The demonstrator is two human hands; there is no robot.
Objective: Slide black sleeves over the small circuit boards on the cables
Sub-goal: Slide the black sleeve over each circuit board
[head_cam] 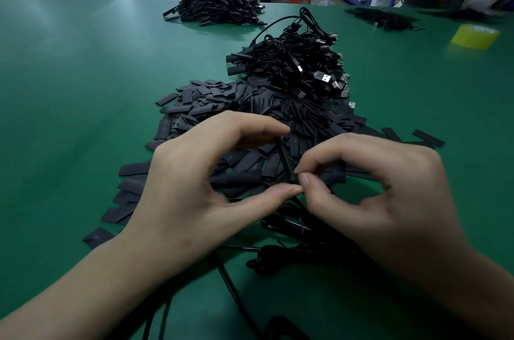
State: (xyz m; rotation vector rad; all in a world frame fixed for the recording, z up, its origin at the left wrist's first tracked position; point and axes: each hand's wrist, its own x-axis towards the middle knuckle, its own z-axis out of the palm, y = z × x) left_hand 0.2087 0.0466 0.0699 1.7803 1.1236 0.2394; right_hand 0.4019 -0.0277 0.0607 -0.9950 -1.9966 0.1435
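Sleeves lie in a big heap (200,105) on the green worktop (69,75). Over it, the left hand (194,181) holds one black sleeve (283,157) by its ends, finger on top, thumb below. The right hand (383,189) pinches the sleeve's bottom end. Cables (300,61) are piled at 12 o'clock. A yellow tape roll (474,36) sits at 2 o'clock.

Single view, head-worn, wide-angle: straight lines bow toward the frame edges. It looks forward and down across the green table (69,66) from the wearer's side. Left hand (189,181) and right hand (389,195) sit close under the lens, low-centre, both pinching one black sleeve (285,158). Forearms enter from the bottom corners. The table's far edge runs near the top of frame, and the room beyond it is soft.
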